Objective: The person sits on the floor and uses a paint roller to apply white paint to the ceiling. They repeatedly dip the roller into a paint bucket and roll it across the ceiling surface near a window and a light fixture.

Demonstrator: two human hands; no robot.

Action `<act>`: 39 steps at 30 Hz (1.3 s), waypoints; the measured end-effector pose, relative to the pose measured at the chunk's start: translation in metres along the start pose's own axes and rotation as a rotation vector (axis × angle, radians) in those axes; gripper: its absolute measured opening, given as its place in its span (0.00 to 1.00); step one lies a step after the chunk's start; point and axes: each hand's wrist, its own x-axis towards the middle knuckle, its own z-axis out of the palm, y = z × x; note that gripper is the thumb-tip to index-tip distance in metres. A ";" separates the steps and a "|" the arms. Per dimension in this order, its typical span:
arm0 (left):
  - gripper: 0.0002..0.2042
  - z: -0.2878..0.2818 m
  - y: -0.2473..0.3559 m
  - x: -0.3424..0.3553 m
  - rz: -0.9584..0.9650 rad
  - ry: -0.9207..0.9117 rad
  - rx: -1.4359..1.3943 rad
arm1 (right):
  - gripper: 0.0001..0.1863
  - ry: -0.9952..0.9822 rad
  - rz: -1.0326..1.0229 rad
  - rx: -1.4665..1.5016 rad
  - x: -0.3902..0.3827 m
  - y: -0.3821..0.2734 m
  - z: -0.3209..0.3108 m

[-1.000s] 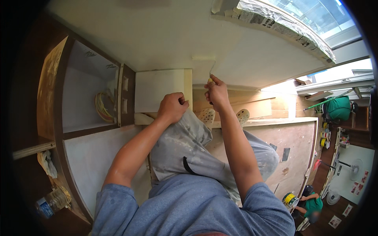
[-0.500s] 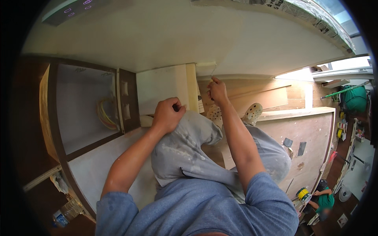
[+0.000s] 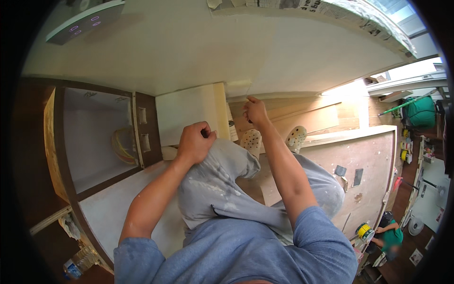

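Note:
My right hand [image 3: 256,113] is closed around the handle of a small paint roller, reaching out in front of my knees. Its pale roller head [image 3: 238,89] lies against the lower part of the cream wall [image 3: 189,52], with a thin wire frame running back toward my fingers. The handle is mostly hidden in my grip. My left hand [image 3: 195,142] is loosely curled into a fist over my left knee, with a dark hollow between thumb and fingers and nothing visible in it. Next to it stands a white panel [image 3: 186,110] with a yellowish edge.
An open cabinet compartment [image 3: 97,137] with coiled cable [image 3: 124,146] is at left. To my right lies a paint-spotted board [image 3: 350,189]. A wood strip [image 3: 302,113] runs along the floor ahead. Another person in green [image 3: 392,236] is at far lower right, near a yellow-banded bucket [image 3: 365,232].
The whole view has shifted slightly left and down. The roller stays low on the wall beside the white panel. My left hand keeps its curled pose over the knee.

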 end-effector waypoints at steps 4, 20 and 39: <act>0.13 0.000 -0.001 -0.007 0.028 0.025 -0.012 | 0.32 -0.024 -0.090 -0.063 -0.086 -0.073 0.012; 0.11 0.002 0.005 -0.029 0.108 0.150 0.029 | 0.31 -0.123 -0.494 0.014 -0.279 -0.214 0.033; 0.11 -0.033 0.129 0.075 0.381 0.504 -0.236 | 0.31 0.035 -0.121 0.319 -0.353 0.027 -0.179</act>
